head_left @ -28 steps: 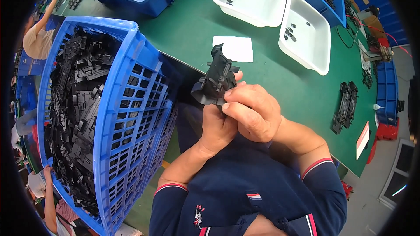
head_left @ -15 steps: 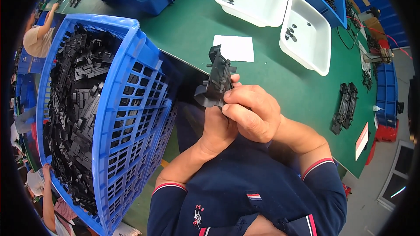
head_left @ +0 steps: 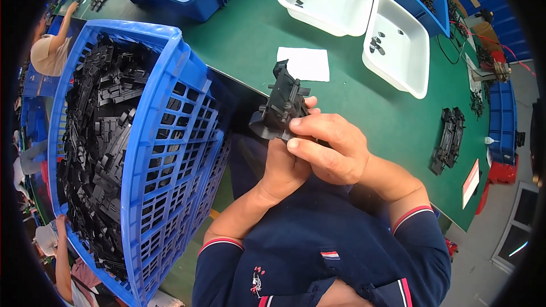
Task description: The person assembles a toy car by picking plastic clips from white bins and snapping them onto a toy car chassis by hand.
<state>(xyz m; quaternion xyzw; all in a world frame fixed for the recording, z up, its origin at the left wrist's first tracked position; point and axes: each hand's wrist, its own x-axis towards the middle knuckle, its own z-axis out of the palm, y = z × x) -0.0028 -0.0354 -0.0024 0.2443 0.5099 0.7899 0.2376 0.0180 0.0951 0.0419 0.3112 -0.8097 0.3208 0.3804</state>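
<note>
Fingers [head_left: 318, 128] of the right hand [head_left: 330, 150] clamp the black plastic part [head_left: 282, 105]; the left hand [head_left: 284, 167] grips its base from below, steadying it above the green table [head_left: 352, 96] edge. Left of the part, the blue crate [head_left: 170, 136] brims with similar black parts. Beyond it, two white trays [head_left: 352, 20] hold a few small pieces.
</note>
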